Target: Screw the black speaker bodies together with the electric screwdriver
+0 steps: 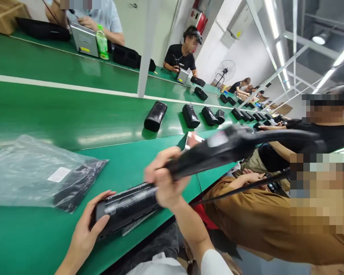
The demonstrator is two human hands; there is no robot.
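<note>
My left hand [88, 225] grips the near end of a long black speaker [126, 206] with a mesh front, lying on the green table edge [31, 244]. My right hand [163, 179] is closed round the handle of a black hand-held tool [232, 147] with a cable, held above the speaker's far end.
A plastic bag [37, 175] with dark contents lies to the left. Several black speakers [155, 116] ride the green conveyor [74, 110]. A person in a brown shirt [260, 221] sits close on my right. Other people work across the line with grey boxes [84, 39] and a green bottle [102, 42].
</note>
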